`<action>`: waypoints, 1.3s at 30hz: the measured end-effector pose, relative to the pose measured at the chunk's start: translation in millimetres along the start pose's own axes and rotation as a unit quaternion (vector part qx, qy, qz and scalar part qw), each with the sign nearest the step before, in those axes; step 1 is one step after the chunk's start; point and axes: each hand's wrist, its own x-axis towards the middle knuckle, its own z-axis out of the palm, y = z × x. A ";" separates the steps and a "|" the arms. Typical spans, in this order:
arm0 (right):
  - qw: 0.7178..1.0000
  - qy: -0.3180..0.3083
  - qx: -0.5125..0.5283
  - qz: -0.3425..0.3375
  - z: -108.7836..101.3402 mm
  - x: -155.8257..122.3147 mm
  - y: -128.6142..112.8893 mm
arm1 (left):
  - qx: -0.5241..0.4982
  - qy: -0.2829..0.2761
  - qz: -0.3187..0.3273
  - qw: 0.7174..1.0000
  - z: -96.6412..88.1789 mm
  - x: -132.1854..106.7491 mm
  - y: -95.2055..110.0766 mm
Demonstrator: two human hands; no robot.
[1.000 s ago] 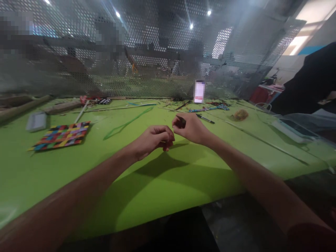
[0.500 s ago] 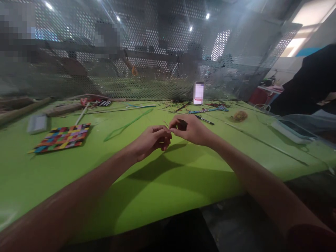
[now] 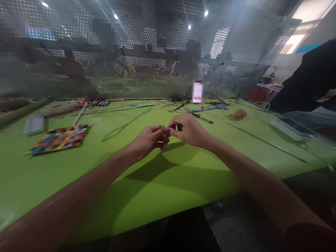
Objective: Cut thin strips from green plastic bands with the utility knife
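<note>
Above the middle of the green table (image 3: 162,206), my two hands meet at the fingertips. My left hand (image 3: 152,138) is closed, its thumb pinched against curled fingers. Thumb and forefinger of my right hand (image 3: 187,128) also pinch together, touching the left fingertips. Whatever lies between them is too small and blurred to name. A thin green loop of strip (image 3: 127,125) lies to the left of my hands. Just beyond my right hand is a dark pen (image 3: 202,118).
At left lie a colourful woven mat (image 3: 60,139) and a pale box (image 3: 34,125). A lit phone (image 3: 197,92) stands by the perforated metal screen (image 3: 162,80). To the right are a long thin stick (image 3: 265,141), a tangled yellowish bundle (image 3: 239,113) and a flat device (image 3: 294,128).
Both hands keep their pinch and have hardly moved. A thin strand that showed above the fingertips is no longer distinct. The whole view has shifted slightly.
</note>
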 end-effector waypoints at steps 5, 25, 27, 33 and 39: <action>0.999 -0.016 -0.029 0.002 1.1 0.0 3.1 | 0.011 0.011 0.009 1.000 -2.6 1.7 -1.6; 0.994 -0.027 0.095 0.051 -0.2 1.2 3.0 | 0.090 0.054 0.046 0.993 -1.8 3.0 2.9; 0.996 -0.020 0.076 0.042 1.4 1.1 4.1 | 0.086 0.064 0.054 0.993 -1.4 3.3 1.9; 0.997 -0.021 0.063 0.028 5.0 0.7 6.4 | 0.079 0.078 0.059 0.992 -1.0 4.3 -0.2; 0.997 -0.017 0.036 0.063 8.8 0.2 5.0 | 0.069 0.109 0.050 0.990 -2.0 5.0 -2.4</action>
